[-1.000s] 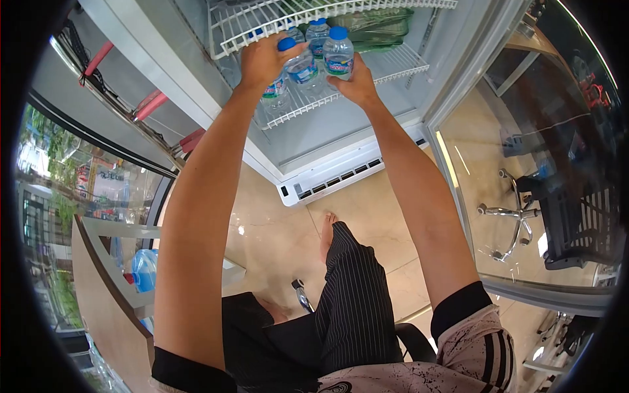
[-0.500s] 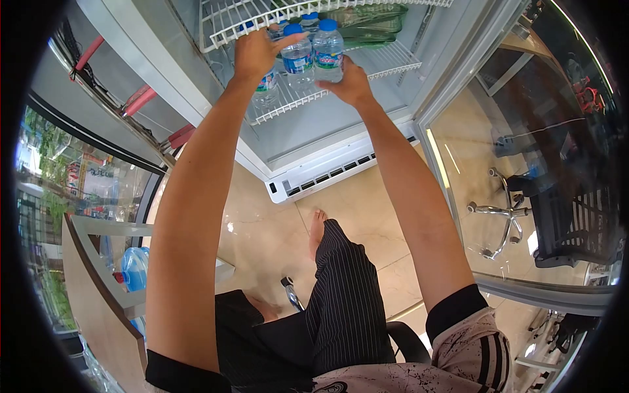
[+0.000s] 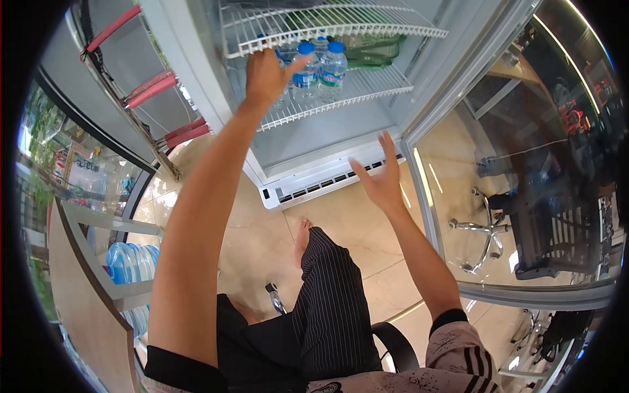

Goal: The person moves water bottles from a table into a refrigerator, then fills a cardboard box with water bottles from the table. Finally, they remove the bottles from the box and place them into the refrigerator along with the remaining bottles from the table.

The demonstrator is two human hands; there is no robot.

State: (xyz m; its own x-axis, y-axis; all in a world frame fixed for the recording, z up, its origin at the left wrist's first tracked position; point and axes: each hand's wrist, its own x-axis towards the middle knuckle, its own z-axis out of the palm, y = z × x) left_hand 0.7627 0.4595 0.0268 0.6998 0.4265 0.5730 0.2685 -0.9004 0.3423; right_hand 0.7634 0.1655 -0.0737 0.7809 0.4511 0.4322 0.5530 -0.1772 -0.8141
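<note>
My left hand reaches into the fridge at the left end of the lower wire shelf, just below the upper shelf's edge. Its thumb stretches out toward a blue-capped water bottle; the other fingers are partly hidden. Behind this hand stands another clear bottle, mostly covered by it. A second labelled water bottle stands upright to the right, apart from my hands. My right hand is outside the shelves, in front of the fridge's bottom edge, with its fingers spread and nothing in them.
The upper wire shelf overhangs the bottles. Green packaged items lie at the back of the lower shelf. An open glass door is at right. Large blue water jugs stand at left beside a wooden panel.
My right hand has left the right-hand bottle and drawn back down and right, opening its fingers. My left hand stays by the bottles. The view has shifted slightly.
</note>
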